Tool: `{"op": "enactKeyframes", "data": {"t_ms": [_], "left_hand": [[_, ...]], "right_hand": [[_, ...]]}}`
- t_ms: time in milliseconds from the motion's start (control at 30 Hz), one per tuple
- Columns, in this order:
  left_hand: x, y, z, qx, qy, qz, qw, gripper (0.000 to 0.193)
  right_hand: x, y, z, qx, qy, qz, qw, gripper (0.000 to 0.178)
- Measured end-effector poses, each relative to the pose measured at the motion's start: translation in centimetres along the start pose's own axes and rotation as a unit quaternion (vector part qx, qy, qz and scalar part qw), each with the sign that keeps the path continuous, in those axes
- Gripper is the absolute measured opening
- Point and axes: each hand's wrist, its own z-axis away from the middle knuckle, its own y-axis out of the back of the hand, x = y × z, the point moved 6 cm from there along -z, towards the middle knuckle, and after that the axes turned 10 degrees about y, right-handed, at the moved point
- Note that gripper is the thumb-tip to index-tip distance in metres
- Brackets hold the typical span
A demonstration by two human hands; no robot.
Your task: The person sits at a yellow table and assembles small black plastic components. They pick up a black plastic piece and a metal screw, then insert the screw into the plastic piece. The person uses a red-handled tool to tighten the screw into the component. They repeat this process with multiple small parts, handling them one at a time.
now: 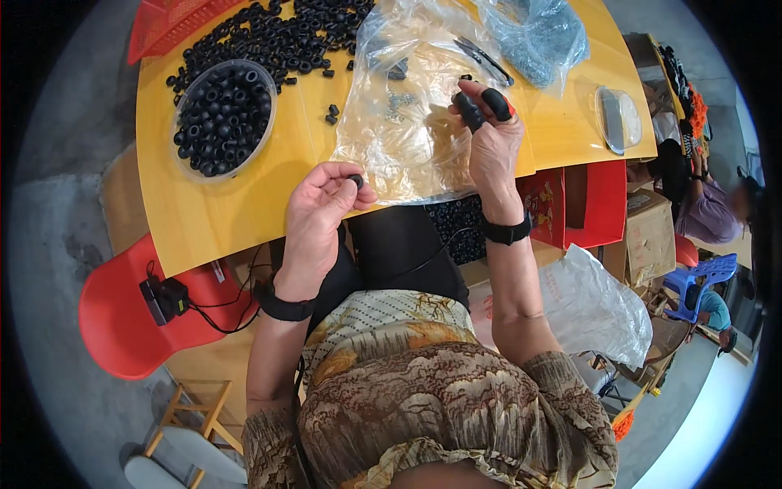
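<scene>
Near the table's front edge, my left hand (319,208) pinches a small black ring-shaped part (356,181) between thumb and fingertips. My right hand (494,147) is raised over a clear plastic sheet (444,167), its fingers bent together. Black finger covers (470,112) sit on two of its digits, one showing a bit of red. A tiny dark thing lies at its fingertips, too small to name. Small shiny pieces (399,104) rest on the sheet between the hands. A black pointed hand tool (485,61) lies beyond my right hand.
A round clear tub (177,138) of black rings stands at left, with a loose pile (244,41) behind it. A red basket (175,28), a bag of small grey parts (538,41) and a clear oval lid (621,121) edge the yellow table (204,220). A red chair (114,318) is at left.
</scene>
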Motion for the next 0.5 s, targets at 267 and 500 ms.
{"op": "enactKeyframes", "data": {"t_ms": [267,500], "left_hand": [[0.7,-1.5,1.8,-0.029,-0.044,0.060,0.997,0.017],[1.4,-3.4,4.8,-0.061,-0.089,0.031,0.994,0.021]], "right_hand": [[-4.3,-1.8,4.4,-0.118,-0.021,-0.039,0.992,0.011],[-6.5,-3.6,10.0,-0.187,-0.075,-0.168,0.965,0.031]]}}
